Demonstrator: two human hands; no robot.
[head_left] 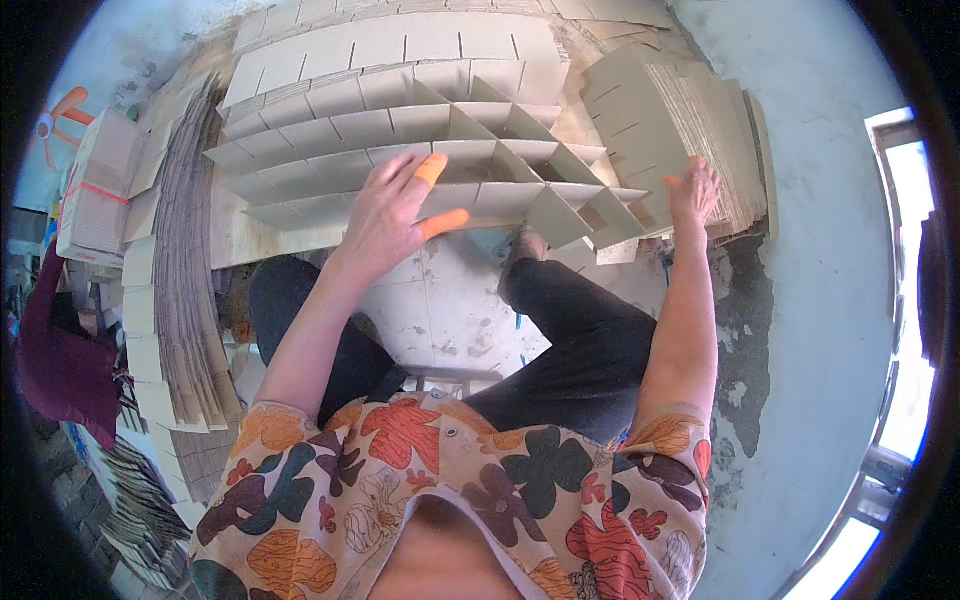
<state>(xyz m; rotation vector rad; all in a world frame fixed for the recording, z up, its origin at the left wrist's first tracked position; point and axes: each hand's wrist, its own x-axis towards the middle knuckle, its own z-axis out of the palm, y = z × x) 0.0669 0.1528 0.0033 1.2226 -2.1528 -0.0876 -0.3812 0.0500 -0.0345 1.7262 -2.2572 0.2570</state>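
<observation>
A half-built cardboard divider grid (pixel 470 150) stands on the work table, with long slotted strips running left to right and several short cross strips fitted into them at its right part. My left hand (pixel 390 210), with orange finger covers on two fingers, hovers over the near long strip; its fingers are apart and nothing is in them. To the right of the grid, my right hand (pixel 696 192) is at the near edge of a stack of short slotted cardboard pieces (pixel 690 130). Its thumb points out sideways from the fingers, and I see no piece in its grasp.
Behind the grid lie stacked long slotted strips (pixel 390 45). A tall pile of cardboard strips (pixel 185 270) and a cardboard box (pixel 98 190) stand at left, near a person in a maroon sleeve (pixel 65 370). A pale blue wall (pixel 810 300) bounds the right.
</observation>
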